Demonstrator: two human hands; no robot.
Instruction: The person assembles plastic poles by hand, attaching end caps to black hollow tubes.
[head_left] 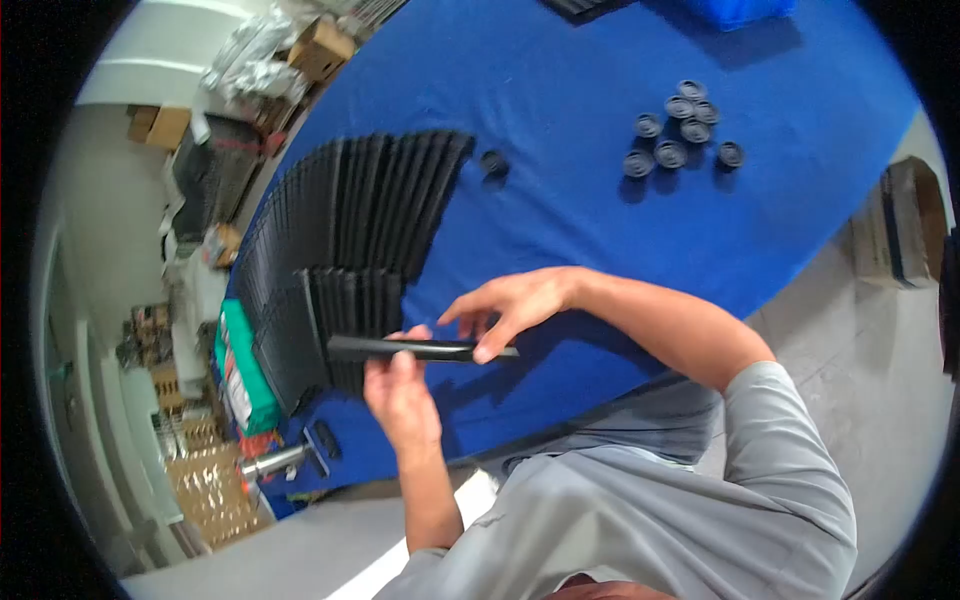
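A long, slim black tube-like piece (440,350) lies roughly level across both hands, above the blue cloth. My left hand (402,395) is closed around its left part, the thumb on the near side and the fingertips beyond it. At the right end, my right hand (515,308) touches it with the thumb, the fingers curled above; whether those fingertips press on it is hard to see. Just behind my left hand, a short row of similar black pieces (350,300) lies on the cloth. A longer row of black ribbed pieces (390,185) fans out beyond.
Several small round black caps (670,154) sit at the far right of the blue tablecloth (580,110), with a single cap (493,163) beside the rows. A green-and-white package (245,370) and a metallic cylinder (275,462) are at the left edge. A cardboard box (905,225) stands at right.
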